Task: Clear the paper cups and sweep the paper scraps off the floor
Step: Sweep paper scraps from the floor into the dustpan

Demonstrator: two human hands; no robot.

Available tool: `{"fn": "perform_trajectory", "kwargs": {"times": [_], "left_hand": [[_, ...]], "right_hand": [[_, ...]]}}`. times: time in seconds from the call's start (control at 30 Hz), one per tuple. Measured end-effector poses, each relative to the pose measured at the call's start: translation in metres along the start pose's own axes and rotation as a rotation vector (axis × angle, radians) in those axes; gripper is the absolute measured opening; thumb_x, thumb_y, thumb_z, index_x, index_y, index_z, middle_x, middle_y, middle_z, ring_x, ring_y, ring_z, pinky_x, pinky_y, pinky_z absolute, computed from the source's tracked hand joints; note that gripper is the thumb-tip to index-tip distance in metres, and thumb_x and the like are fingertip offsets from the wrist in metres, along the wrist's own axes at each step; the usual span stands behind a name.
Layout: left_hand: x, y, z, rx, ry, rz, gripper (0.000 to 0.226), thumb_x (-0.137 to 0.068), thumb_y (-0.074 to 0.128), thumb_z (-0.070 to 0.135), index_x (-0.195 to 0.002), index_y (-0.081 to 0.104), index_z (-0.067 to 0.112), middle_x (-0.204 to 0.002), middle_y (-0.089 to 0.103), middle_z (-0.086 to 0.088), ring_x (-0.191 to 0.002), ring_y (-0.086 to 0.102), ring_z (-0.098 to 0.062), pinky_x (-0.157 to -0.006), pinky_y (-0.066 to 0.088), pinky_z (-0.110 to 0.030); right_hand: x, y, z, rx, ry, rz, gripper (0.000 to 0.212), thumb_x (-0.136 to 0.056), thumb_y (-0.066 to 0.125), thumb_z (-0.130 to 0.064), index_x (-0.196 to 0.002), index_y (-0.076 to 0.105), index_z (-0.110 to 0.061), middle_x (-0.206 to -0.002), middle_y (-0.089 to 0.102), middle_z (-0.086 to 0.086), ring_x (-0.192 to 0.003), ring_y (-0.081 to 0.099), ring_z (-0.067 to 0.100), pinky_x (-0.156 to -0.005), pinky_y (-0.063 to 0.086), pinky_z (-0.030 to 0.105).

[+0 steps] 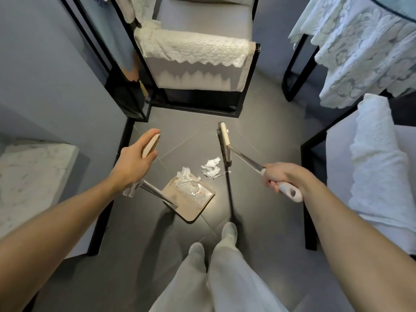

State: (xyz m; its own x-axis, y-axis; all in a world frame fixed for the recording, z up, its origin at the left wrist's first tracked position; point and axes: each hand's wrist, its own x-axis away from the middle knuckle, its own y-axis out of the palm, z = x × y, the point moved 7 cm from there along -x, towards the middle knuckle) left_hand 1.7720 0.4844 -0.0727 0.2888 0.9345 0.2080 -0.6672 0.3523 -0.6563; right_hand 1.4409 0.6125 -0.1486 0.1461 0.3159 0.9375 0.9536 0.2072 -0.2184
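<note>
A beige dustpan [191, 206] stands on the dark floor in front of my feet, with crumpled white paper [186, 179] lying at its mouth. My left hand [132, 161] grips the beige top of the dustpan's long handle. A white paper scrap [211, 168] lies on the floor just right of the pan's mouth. The broom head [225, 145] stands right behind that scrap, bristles toward it. My right hand [279, 176] grips the broom's pale handle end. I see no paper cups.
A black-framed chair [198, 70] with a lace cover stands straight ahead. Another lace-covered seat [378, 167] is on the right, and a lace-draped table [360, 55] at the upper right. A marble-topped table [29, 176] is on the left. My feet [229, 230] stand just behind the dustpan.
</note>
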Motion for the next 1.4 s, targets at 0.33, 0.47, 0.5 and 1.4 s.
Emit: {"fn": "perform_trajectory", "kwargs": {"times": [0.33,0.47,0.5,1.4], "left_hand": [[0.009,0.006,-0.020,-0.024,-0.069,-0.003,0.056,-0.097,0.054,0.017,-0.129,0.032,0.057,-0.120,0.046,0.001,-0.089,0.053,-0.012,-0.070,0.047,-0.024],[-0.005,0.006,-0.019,-0.041,-0.121,0.052,0.055,-0.097,0.055,0.018,-0.127,0.032,0.058,-0.116,0.049,0.000,-0.082,0.054,-0.010,-0.062,0.042,-0.015],[-0.008,0.007,-0.018,-0.046,-0.130,0.059,0.055,-0.097,0.055,0.018,-0.128,0.033,0.057,-0.116,0.050,-0.001,-0.081,0.054,-0.011,-0.061,0.042,-0.015],[-0.008,0.033,-0.031,-0.013,0.016,-0.102,0.053,-0.098,0.053,0.013,-0.141,0.038,0.040,-0.113,0.051,-0.001,-0.080,0.053,-0.007,-0.070,0.044,-0.020]], "right_hand": [[-0.027,-0.035,-0.042,-0.113,-0.071,0.066,0.051,-0.090,0.039,0.007,-0.137,0.044,-0.012,-0.045,0.039,0.000,-0.030,0.033,0.007,-0.034,0.032,0.012],[-0.057,-0.054,-0.074,-0.075,-0.112,0.071,0.059,-0.088,0.039,0.010,-0.141,0.040,-0.014,-0.056,0.040,0.003,-0.028,0.033,0.007,-0.035,0.033,0.011],[-0.065,-0.059,-0.080,-0.045,-0.131,0.088,0.060,-0.088,0.039,0.011,-0.142,0.040,-0.016,-0.061,0.041,0.004,-0.028,0.034,0.008,-0.035,0.034,0.012],[-0.010,0.051,0.013,-0.217,0.020,-0.066,0.067,-0.089,0.034,0.011,-0.140,0.036,-0.032,-0.044,0.035,-0.002,-0.026,0.029,0.004,-0.030,0.027,0.010]]}}
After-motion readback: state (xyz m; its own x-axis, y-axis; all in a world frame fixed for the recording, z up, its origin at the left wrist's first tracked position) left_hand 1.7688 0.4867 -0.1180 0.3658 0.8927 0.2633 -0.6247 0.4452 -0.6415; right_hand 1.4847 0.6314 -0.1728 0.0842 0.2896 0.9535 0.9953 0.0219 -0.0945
